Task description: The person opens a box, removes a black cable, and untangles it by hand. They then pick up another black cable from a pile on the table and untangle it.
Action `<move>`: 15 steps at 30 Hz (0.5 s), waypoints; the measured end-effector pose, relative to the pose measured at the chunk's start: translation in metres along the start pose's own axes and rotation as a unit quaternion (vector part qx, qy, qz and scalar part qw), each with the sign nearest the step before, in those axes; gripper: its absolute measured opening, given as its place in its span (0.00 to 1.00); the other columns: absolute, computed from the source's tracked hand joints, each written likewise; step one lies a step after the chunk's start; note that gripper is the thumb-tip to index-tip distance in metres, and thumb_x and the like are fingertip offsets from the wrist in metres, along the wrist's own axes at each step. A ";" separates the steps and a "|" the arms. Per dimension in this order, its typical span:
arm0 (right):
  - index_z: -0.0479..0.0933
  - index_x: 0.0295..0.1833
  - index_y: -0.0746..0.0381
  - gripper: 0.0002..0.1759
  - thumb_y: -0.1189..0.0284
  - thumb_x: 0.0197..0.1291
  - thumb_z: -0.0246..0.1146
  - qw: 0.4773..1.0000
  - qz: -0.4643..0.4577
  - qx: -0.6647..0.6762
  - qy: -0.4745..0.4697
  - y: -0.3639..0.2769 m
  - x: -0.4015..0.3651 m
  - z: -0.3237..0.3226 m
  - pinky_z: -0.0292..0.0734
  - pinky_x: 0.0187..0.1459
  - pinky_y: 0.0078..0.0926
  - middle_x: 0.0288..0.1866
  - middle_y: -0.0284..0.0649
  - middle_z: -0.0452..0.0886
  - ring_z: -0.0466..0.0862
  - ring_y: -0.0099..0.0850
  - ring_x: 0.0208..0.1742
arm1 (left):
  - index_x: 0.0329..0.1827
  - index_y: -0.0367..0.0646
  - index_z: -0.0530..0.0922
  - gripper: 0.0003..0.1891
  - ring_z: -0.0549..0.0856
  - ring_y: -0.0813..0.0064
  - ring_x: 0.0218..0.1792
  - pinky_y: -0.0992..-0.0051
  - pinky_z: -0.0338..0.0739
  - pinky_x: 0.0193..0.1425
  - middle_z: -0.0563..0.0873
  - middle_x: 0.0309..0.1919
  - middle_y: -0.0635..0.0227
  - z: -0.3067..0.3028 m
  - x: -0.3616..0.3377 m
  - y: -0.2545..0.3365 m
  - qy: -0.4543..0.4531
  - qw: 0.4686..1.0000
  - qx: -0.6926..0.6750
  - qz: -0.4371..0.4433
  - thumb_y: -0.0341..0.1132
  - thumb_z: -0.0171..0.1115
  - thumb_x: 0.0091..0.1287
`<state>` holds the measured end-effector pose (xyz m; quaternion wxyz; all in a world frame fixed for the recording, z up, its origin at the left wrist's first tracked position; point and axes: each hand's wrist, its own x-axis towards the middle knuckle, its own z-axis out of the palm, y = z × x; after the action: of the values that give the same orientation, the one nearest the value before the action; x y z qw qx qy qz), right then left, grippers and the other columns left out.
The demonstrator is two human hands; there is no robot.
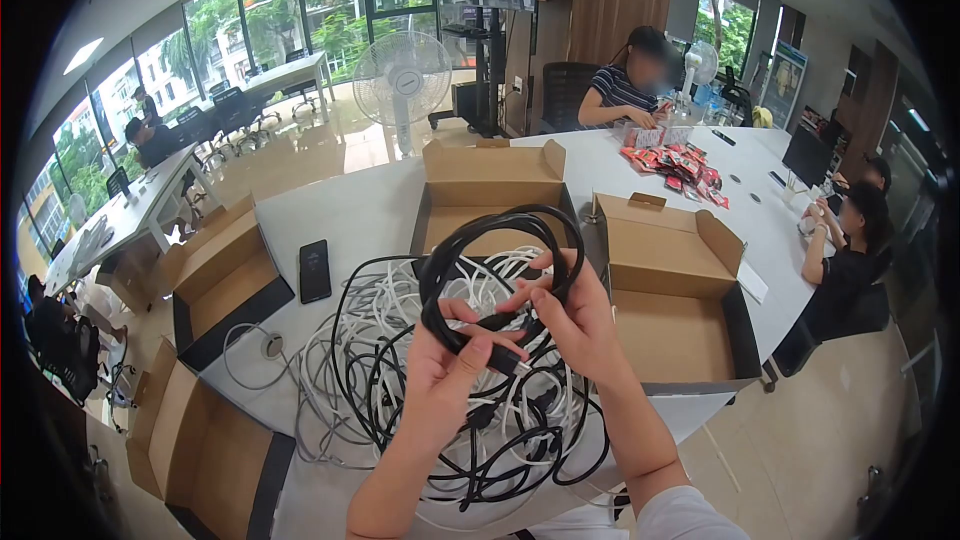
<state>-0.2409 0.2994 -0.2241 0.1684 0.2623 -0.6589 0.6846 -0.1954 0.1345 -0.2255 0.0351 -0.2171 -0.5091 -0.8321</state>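
A thick black cable (500, 225), wound into a loop, is held up in front of me between both hands. My left hand (450, 365) is closed round the loop's lower left side, near a black plug with a metal tip (508, 360). On the loop's right side, my right hand (570, 315) grips the cable, its fingers bent inward by the black connector. Below the hands, a tangled heap of white, grey and black cables (375, 340) spreads over the table. Part of the heap is hidden behind my hands and forearms.
Open cardboard boxes stand round the heap: one behind (495, 165), one at right (670, 330), two at left (225, 280). A black phone (314, 271) lies on the white table (350, 205). Across it, a person (625, 90) handles red packets (685, 170); others sit at right.
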 end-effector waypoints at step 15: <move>0.71 0.45 0.62 0.11 0.64 0.69 0.56 0.962 0.225 -0.026 -0.152 -0.007 -0.002 -0.008 0.64 0.22 0.14 0.22 0.25 0.68 0.68 0.13 0.21 | 0.43 0.45 0.60 0.12 0.85 0.68 0.34 0.77 0.75 0.46 0.84 0.30 0.51 -0.024 0.002 0.009 -0.053 0.962 0.254 0.081 0.36 0.55 0.72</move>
<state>-0.2362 0.3084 -0.2192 -0.0856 0.2041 -0.7363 0.6394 -0.2021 0.1103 -0.2267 0.1293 -0.2851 -0.6859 -0.6569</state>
